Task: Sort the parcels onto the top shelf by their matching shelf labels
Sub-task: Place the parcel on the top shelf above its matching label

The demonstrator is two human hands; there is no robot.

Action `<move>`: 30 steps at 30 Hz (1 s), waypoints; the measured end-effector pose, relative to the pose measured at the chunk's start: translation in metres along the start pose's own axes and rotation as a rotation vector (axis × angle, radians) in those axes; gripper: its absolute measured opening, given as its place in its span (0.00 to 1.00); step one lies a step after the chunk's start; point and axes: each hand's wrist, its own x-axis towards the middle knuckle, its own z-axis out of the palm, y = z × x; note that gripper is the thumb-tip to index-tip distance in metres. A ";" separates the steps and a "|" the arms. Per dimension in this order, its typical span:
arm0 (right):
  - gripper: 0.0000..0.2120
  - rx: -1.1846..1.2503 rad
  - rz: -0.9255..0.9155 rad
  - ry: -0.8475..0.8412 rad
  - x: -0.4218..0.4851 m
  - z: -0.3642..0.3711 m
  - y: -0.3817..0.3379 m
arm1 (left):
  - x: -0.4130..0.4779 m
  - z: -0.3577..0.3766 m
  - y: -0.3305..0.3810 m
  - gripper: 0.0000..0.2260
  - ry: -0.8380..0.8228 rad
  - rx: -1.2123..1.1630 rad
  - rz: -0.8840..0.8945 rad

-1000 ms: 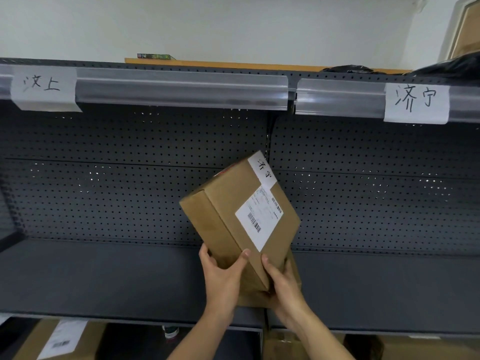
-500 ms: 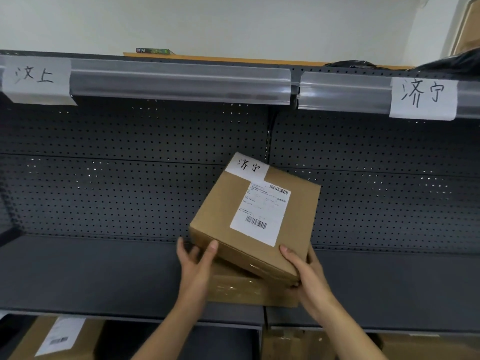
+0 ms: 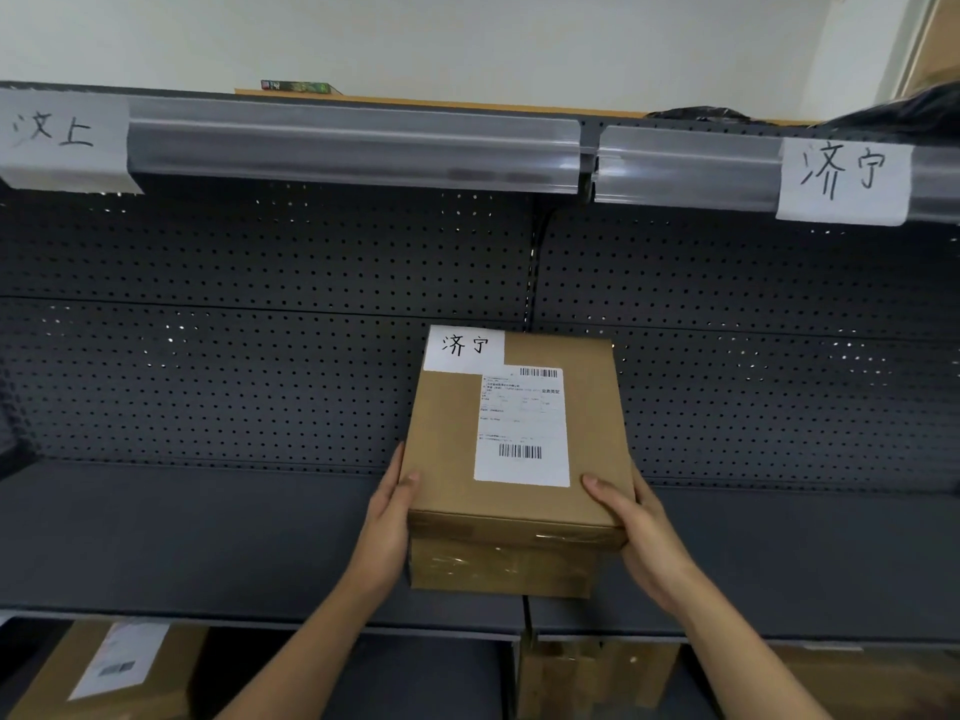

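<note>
My view is evenly, softly lit; glare streaks the clear label rail (image 3: 353, 148), the frame's edges bow, and the lower corners sit dim.

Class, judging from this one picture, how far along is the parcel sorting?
Done: nothing shows as sorted; the shelf below the labels holds no parcel. In hand: left hand and right hand grip the parcel tagged 济宁. Left: set it under the 济宁 label; more boxes wait below.

We read 济宁 handwritten on white slip (image 3: 464, 347) at top-left corner of brown parcel (image 3: 447, 433). Printed shipping label (image 3: 522, 426) beside it: barcodes, text too small. Shelf label (image 3: 844, 177) right: 济宁. Shelf label (image 3: 62, 140) left: 汶上.
</note>
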 end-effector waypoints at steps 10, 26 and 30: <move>0.29 -0.181 -0.287 0.147 -0.023 0.001 0.009 | -0.032 0.009 0.009 0.22 0.037 0.059 0.186; 0.28 -0.193 -0.561 0.423 -0.104 -0.031 0.002 | -0.084 0.035 0.031 0.27 -0.085 0.205 0.527; 0.26 -0.175 -0.623 0.498 -0.132 -0.044 -0.007 | -0.099 0.050 0.040 0.28 -0.111 0.210 0.604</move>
